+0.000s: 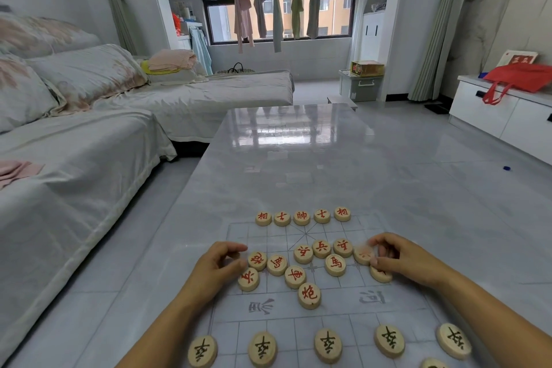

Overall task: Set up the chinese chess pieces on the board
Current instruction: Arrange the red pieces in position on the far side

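A thin translucent chess board (337,305) lies on the grey table. Several red-lettered wooden pieces stand in a neat row (301,216) along its far edge. More red pieces lie loose in a cluster (298,266) at the board's middle. Black-lettered pieces (328,345) line the near side. My left hand (221,263) has curled fingers at the cluster's left end, beside a red piece (257,260); whether it holds one is hidden. My right hand (397,257) pinches a red piece (363,254) at the cluster's right end, with another piece (380,274) under its palm.
The glossy table (298,158) stretches away toward a window with hanging clothes. A covered sofa (89,134) runs along the left. A white cabinet with a red bag (519,78) stands at the right. A small blue object (506,168) lies on the floor.
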Demonstrator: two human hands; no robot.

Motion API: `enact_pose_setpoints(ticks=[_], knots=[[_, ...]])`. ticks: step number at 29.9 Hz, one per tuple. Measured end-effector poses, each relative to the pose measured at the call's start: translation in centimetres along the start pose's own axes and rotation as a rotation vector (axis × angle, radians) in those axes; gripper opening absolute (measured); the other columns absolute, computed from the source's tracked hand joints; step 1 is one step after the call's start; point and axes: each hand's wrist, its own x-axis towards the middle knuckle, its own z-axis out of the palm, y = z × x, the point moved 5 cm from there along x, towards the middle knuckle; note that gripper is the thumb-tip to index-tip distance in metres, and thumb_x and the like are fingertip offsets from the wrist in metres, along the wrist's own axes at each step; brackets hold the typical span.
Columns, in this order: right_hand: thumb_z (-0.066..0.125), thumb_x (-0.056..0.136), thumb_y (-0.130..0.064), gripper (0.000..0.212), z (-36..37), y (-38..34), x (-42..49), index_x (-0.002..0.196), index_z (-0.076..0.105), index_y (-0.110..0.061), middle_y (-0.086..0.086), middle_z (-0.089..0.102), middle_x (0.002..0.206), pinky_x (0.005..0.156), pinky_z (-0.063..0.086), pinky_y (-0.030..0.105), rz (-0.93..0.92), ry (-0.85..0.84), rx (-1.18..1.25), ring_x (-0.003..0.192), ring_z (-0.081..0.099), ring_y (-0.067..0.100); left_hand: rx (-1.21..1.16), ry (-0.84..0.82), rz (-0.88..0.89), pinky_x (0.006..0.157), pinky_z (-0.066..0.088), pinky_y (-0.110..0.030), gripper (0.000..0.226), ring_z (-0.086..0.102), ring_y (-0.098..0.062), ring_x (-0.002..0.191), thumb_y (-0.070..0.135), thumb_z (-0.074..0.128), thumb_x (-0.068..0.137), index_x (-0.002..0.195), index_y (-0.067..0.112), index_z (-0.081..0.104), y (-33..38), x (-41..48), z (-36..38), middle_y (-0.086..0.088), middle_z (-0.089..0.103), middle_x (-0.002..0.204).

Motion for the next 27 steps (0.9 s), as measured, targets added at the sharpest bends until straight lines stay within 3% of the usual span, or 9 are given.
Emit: enact_pose_setpoints(ticks=[7,11,16,22,24,27], knots=[[0.069,0.079,-0.029,0.038,0.3,-0.5,0.1,0.113,0.053,-0.027,0.000,0.050,0.086,0.066,0.039,0.014,0.017,-0.008,-0.032,0.074,0.046,0.009,0.040,0.141,0.026,0.080,0.048,-0.022,0.014,0.059,-0.016,0.094,0.009,0.059,0.086,0.093,0.020,0.064,0.1,-0.1,-0.3,-0.003,0.064,0.099],[0.061,0.073,-0.056,0.044,0.7,-2.6,-0.3,0.113,0.047,-0.043,-0.011,0.043,0.099,0.090,0.029,0.027,-0.121,0.192,-0.432,0.100,0.041,0.009,0.101,0.137,0.042,0.071,0.046,-0.019,0.011,0.057,-0.017,0.085,0.010,0.061,0.085,0.090,0.018,0.064,0.3,0.0,0.0,-0.004,0.062,0.093],[0.057,0.082,-0.047,0.045,4.1,-5.6,-0.7,0.124,0.049,-0.033,-0.010,0.046,0.110,0.085,0.019,0.021,-0.306,0.133,-0.748,0.106,0.038,0.010,0.118,0.133,0.058,0.070,0.045,-0.018,0.013,0.055,-0.013,0.082,0.011,0.061,0.085,0.087,0.024,0.063,0.4,0.0,-0.1,-0.003,0.061,0.093],[0.055,0.083,-0.048,0.042,4.8,-5.6,-0.4,0.119,0.050,-0.028,-0.009,0.050,0.114,0.085,0.022,0.021,-0.284,0.137,-0.764,0.109,0.040,0.011,0.135,0.102,0.086,0.072,0.045,-0.018,0.016,0.055,-0.008,0.082,0.012,0.063,0.083,0.086,0.028,0.063,0.3,0.1,0.0,-0.001,0.059,0.094],[0.057,0.081,-0.049,0.041,4.9,-5.6,-0.3,0.116,0.050,-0.029,-0.011,0.047,0.107,0.084,0.022,0.021,-0.279,0.130,-0.761,0.107,0.041,0.010,0.159,0.069,0.107,0.073,0.044,-0.017,0.016,0.054,-0.006,0.084,0.020,0.067,0.081,0.090,0.032,0.062,0.5,0.1,0.3,0.003,0.056,0.097],[0.058,0.080,-0.049,0.036,5.0,-5.7,-0.4,0.110,0.052,-0.030,-0.015,0.042,0.097,0.082,0.023,0.021,-0.283,0.139,-0.700,0.096,0.038,0.006,0.290,-0.067,0.113,0.084,0.043,-0.021,0.035,0.050,-0.003,0.098,0.057,0.064,0.067,0.099,0.049,0.055,0.5,0.2,0.8,0.012,0.051,0.107]])
